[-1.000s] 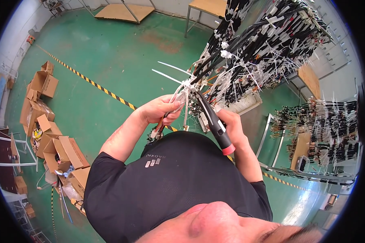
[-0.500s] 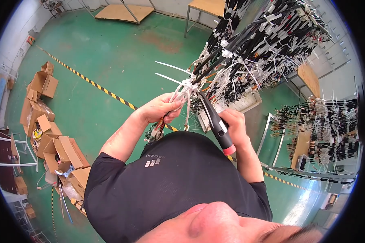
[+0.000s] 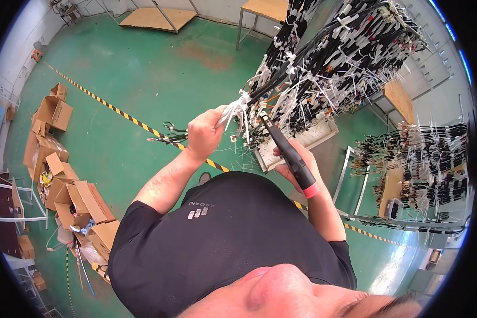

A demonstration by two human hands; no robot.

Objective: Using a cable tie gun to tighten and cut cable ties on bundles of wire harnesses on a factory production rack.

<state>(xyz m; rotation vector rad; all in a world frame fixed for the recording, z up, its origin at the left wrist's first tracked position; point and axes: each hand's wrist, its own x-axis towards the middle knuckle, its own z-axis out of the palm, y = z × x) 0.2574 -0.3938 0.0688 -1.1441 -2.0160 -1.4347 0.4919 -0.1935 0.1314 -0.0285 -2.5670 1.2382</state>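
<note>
My left hand [image 3: 205, 132] is closed around a wiring harness whose white wires [image 3: 232, 112] run up to a cluster of white cable ties [image 3: 244, 98]. Loose dark wire ends with small connectors [image 3: 167, 137] stick out beyond the left side of that fist. In my right hand [image 3: 306, 161] is a long black cable tie gun [image 3: 287, 152] with a red rear end. Its metal nose sits just right of and below the tie cluster, apparently apart from it. The palm side of my right grip is partly hidden by the tool.
A dense rack of black and white harnesses [image 3: 344, 63] hangs ahead to the right, over a white tray [image 3: 323, 133]. More harnesses [image 3: 434, 164] hang at far right. Open cardboard boxes [image 3: 85, 199] line the left, beyond yellow-black floor tape [image 3: 127, 116].
My left hand has turned and risen, and the wire ends now point left. The tool's nose has moved slightly off the cluster. Two long tie tails sticking out left no longer show.
</note>
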